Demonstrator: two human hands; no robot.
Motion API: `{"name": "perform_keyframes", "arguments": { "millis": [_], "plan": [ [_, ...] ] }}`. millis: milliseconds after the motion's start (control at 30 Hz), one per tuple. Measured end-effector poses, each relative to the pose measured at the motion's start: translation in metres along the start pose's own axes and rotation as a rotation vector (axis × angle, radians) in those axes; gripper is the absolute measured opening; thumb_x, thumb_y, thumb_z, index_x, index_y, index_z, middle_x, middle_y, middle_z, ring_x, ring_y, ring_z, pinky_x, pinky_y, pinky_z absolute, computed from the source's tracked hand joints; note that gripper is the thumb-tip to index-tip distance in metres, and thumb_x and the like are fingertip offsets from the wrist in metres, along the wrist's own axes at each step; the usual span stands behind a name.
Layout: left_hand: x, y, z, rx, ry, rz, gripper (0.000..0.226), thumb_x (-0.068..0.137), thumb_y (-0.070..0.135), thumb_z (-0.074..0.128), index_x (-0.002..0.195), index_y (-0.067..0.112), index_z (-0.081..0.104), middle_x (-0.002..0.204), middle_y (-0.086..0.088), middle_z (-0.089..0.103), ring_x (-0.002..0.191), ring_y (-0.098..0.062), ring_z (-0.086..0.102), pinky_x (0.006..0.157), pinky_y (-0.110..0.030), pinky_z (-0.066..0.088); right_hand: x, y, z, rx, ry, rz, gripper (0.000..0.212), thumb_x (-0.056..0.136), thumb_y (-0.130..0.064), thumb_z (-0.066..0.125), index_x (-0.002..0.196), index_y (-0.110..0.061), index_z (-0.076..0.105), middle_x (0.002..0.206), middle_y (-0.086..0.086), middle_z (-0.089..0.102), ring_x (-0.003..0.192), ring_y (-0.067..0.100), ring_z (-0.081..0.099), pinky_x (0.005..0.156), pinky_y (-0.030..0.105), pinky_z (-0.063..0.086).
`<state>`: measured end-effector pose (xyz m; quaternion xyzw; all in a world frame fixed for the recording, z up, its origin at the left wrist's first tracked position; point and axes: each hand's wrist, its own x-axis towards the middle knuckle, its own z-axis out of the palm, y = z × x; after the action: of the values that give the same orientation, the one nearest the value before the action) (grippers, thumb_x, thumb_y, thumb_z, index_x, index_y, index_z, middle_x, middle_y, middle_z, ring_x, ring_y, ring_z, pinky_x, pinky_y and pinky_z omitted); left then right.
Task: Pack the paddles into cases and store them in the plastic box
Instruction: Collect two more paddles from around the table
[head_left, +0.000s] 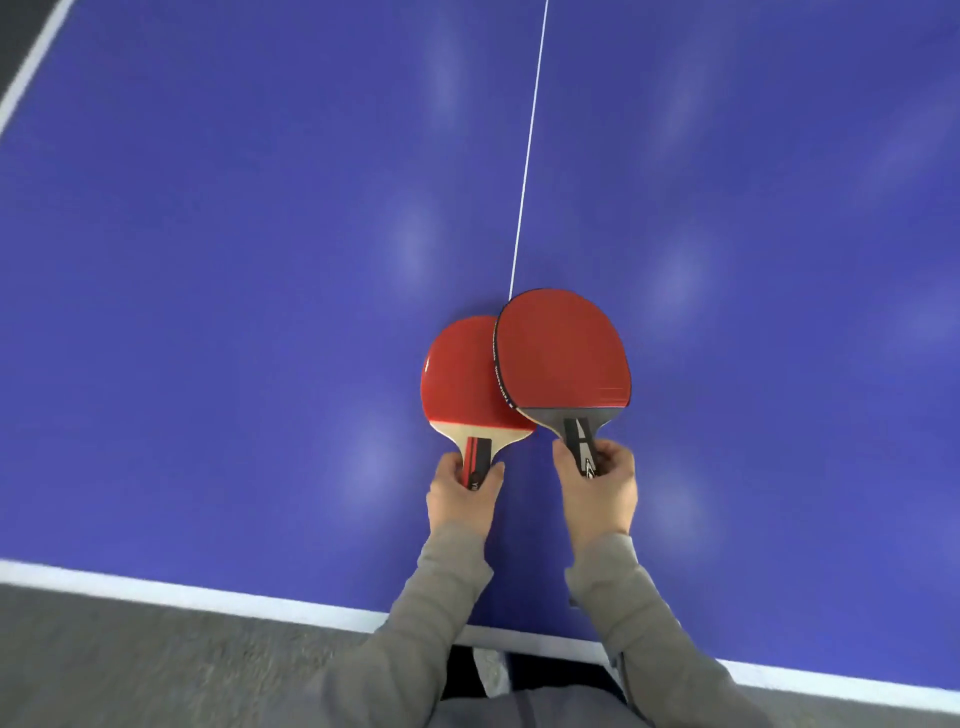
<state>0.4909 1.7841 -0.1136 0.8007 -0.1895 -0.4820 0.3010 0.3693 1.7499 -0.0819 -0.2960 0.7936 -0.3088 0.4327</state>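
Two red-faced paddles, blades pointing away, side by side: left paddle (465, 382) with pale wood neck (red-black handle); right paddle (563, 353), dark-necked, black-edged, overlapped its blade edge.

Bright, even light from overhead puts soft pale glare patches across my blue table (260, 312). Shadows are faint. The wide lens bends the white edge line (156, 590), and the grey floor (130, 665) looks smeared with blur.

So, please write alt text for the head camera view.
Two hands each hold a red paddle by its handle over a blue table: the left hand a light-wood paddle, the right hand a dark-handled paddle overlapping it.
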Motion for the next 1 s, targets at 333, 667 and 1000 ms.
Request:
{"name": "perform_keyframes", "arguments": {
  "millis": [333,667,1000],
  "plan": [
    [0.003,-0.018,-0.019,-0.305,-0.447,0.041,0.044,0.085,-0.015,0.054,0.118,0.015,0.057,0.097,-0.003,0.066,0.089,-0.016,0.064,0.069,-0.018,0.054,-0.022,0.009,0.024,0.035,-0.09,0.035,0.037,0.076,-0.034,0.074,0.099,-0.023,0.047,0.081,-0.016,0.056,0.073,-0.001,0.056,0.06,0.014,0.039],
    [0.015,-0.02,-0.027,-0.255,-0.54,0.058,0.058,0.069,0.004,0.073,0.125,0.009,0.055,0.104,-0.005,0.068,0.095,-0.017,0.066,0.084,-0.03,0.053,-0.038,0.01,0.057,0.031,-0.081,-0.019,0.04,0.076,-0.037,0.073,0.099,-0.023,0.044,0.095,-0.006,0.057,0.082,0.006,0.056,0.074,0.021,0.041],
    [0.022,-0.026,-0.033,-0.231,-0.655,0.115,0.056,0.064,0.02,0.072,0.118,0.014,0.058,0.106,-0.011,0.064,0.102,-0.027,0.058,0.1,-0.046,0.045,-0.046,0.023,0.056,-0.075,-0.145,-0.129,0.034,0.077,-0.032,0.075,0.098,-0.027,0.048,0.099,-0.008,0.055,0.081,-0.006,0.052,0.068,0.002,0.039]
  ]
}}
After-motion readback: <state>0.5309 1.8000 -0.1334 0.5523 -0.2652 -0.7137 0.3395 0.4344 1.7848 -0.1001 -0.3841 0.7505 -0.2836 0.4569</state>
